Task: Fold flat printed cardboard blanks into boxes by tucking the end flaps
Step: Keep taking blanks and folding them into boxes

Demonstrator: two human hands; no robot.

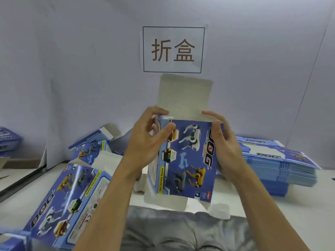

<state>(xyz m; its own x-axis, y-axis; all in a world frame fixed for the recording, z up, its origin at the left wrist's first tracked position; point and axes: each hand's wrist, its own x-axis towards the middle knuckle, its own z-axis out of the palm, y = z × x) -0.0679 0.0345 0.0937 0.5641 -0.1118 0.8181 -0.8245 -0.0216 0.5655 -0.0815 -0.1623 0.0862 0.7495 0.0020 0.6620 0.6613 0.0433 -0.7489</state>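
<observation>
We hold the box [186,158] mid-table: folded boxes [72,192] lie left, stacked flat blanks [279,163] right, wall sign [173,49] behind.

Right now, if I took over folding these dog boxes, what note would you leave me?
Left hand grips the upper left edge of the box; right hand grips its upper right edge. The box is opened up and held upright over the table. Its top flap stands up untucked, and the bottom flaps hang open.
Flat blanks are stacked on the right. Folded boxes lie on the left.
Left to do: tuck both ends, set it with the others, take the next blank.
</observation>
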